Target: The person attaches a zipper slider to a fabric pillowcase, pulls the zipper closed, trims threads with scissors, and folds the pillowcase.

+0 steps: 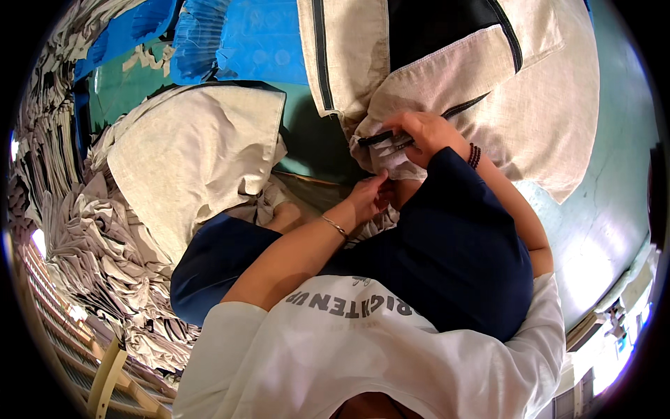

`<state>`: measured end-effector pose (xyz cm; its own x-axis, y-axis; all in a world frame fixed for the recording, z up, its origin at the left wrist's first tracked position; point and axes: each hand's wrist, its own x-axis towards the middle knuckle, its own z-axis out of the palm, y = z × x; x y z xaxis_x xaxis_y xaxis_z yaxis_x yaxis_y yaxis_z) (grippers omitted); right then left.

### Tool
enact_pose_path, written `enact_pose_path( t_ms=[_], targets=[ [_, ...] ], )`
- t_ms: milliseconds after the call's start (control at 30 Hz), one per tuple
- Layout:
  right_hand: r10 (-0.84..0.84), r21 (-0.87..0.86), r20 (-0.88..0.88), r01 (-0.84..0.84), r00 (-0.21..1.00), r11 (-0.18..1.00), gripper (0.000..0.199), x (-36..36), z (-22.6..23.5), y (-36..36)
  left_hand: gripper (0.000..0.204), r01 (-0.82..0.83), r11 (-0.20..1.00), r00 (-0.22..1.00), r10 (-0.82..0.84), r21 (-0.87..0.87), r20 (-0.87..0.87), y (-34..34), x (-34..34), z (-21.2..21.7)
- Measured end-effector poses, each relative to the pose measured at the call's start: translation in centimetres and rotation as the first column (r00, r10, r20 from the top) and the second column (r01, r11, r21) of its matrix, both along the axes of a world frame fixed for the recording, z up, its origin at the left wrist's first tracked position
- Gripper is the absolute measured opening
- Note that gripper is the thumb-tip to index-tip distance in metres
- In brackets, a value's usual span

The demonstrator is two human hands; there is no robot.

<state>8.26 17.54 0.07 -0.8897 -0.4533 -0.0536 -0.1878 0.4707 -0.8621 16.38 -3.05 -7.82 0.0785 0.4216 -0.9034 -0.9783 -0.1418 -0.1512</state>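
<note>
I have both hands at the black-trimmed beige fabric (478,68).
Right hand (424,137) curls at its lower edge, left hand (370,195) just below; I can't tell either's grip.

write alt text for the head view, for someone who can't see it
A person's two hands work close together at beige cloth with black trim: the right hand curls over its bunched edge, the left hand just below. Another beige cloth lies to the left, beside heaped fabric.
</note>
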Motion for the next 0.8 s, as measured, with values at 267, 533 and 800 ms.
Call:
enact_pose_path(
  t_ms=[267,533,800],
  targets=[
    [0.107,0.018,0.013,-0.107,0.994,0.994,0.036,0.4,0.4,0.2,0.011,0.020,0.997,0.992,-0.030,-0.075,-0.127,-0.6,1.2,-0.1],
    [0.191,0.031,0.160,-0.199,0.968,0.980,0.037,1.2,0.5,-0.2,0.009,0.008,0.998,0.981,-0.020,-0.062,-0.192,-0.6,1.6,2.3],
    [0.191,0.121,0.218,-0.221,0.957,0.968,0.034,2.2,-1.5,-0.4,0.010,0.041,0.998,0.978,-0.049,-0.046,-0.204,-1.3,2.0,3.0]
  ],
)
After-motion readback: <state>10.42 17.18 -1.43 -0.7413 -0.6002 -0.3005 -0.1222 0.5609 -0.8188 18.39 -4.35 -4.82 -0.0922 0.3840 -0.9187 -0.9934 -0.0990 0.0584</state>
